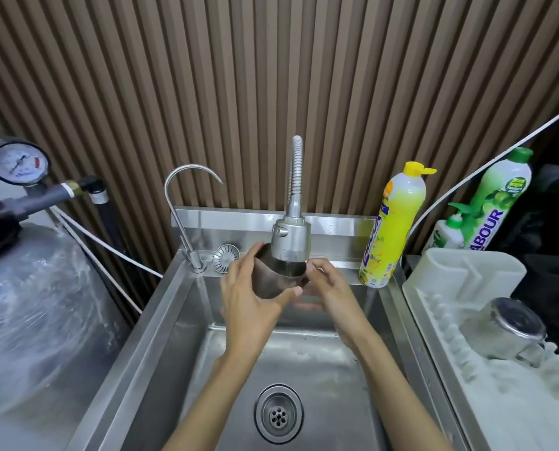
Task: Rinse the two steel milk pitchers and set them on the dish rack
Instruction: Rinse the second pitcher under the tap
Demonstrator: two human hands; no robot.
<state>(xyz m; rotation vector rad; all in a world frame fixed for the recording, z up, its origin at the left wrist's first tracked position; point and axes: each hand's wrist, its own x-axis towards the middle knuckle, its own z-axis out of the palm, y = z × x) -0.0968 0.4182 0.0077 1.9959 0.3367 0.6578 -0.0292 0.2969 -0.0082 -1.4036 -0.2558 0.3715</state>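
We hold the pitcher (273,278) under the sprayer (291,239), left hand (252,297) wrapped around it, right hand (328,281) steadying; wet steel could slip into the sink (174,320).

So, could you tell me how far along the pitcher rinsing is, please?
Done: one pitcher already lies on the rack. In hand: the left hand and right hand hold the second pitcher under the tap. Left: finishing the rinse and racking it.
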